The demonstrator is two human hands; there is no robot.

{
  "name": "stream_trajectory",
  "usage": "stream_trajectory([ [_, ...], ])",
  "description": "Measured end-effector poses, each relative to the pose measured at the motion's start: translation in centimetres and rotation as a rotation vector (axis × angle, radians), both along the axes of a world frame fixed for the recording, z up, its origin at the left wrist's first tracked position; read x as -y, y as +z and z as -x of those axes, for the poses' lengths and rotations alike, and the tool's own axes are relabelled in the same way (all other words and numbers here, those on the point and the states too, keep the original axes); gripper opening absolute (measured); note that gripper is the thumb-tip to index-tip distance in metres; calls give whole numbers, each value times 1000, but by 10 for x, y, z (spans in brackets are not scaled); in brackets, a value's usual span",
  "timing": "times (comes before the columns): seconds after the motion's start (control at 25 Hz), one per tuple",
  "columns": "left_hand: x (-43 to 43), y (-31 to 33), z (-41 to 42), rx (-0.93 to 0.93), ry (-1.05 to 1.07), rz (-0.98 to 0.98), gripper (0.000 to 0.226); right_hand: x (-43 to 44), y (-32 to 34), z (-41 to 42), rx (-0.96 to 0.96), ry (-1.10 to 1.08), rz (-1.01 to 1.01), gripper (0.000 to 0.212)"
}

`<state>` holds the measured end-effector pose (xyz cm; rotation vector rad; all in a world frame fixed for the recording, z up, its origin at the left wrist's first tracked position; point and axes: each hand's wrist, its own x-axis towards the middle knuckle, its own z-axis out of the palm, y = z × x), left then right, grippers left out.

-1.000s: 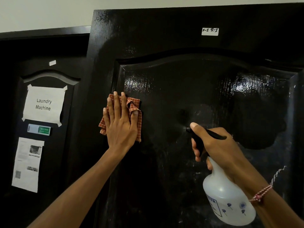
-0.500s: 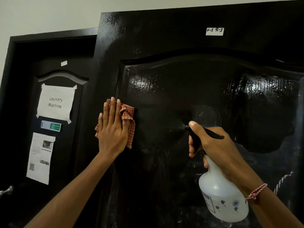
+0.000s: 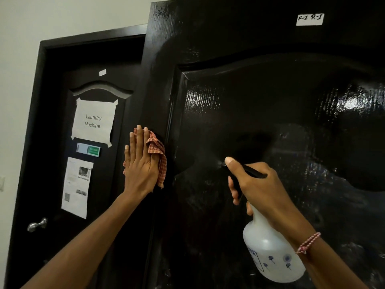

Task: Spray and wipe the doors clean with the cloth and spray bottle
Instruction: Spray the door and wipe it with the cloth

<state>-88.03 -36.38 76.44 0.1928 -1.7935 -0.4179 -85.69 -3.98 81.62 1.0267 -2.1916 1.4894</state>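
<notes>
Glossy black door (image 3: 250, 101), grained and arch-panelled, is filling the view. At nine o'clock the left hand (image 3: 141, 165), fingers straight, is pressing a crumpled red-checked cloth (image 3: 158, 151) against its frame. At five o'clock the right hand (image 3: 260, 188) is gripping a translucent white spray bottle (image 3: 268, 253), black nozzle facing the panel.

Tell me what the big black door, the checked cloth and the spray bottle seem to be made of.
The door: probably wood under glossy black paint or lacquer; grain ridges show in the bright reflections. The cloth: soft woven fabric, likely cotton; orange-and-white checks, limp folds. The spray bottle: translucent white plastic, matte, with a black plastic-looking trigger head.
</notes>
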Motion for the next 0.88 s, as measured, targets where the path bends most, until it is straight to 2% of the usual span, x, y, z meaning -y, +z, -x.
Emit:
stream_trajectory([
  [0.12, -4, -14, 0, 12, -28, -16, 64, 2, -23, 1, 37, 4, -52, 56],
  [0.24, -9, -21, 1, 18, -55, -36, 65, -2, -29, 0, 51, 21, -16, 53],
  [0.44, -8, -29, 2, 11, -108, -43, 65, 6, -38, -1, 45, 14, -44, 59],
  [0.56, -10, -49, -1, 32, -116, -54, 66, 13, -62, -5, 87, 4, -90, 61],
  [0.72, -13, -87, -6, 95, -96, -37, 68, 13, -93, -7, 125, 5, -47, 53],
  [0.88, -18, -104, -9, 124, -80, -24, 68, 14, -121, -10, 164, -24, -51, 58],
])
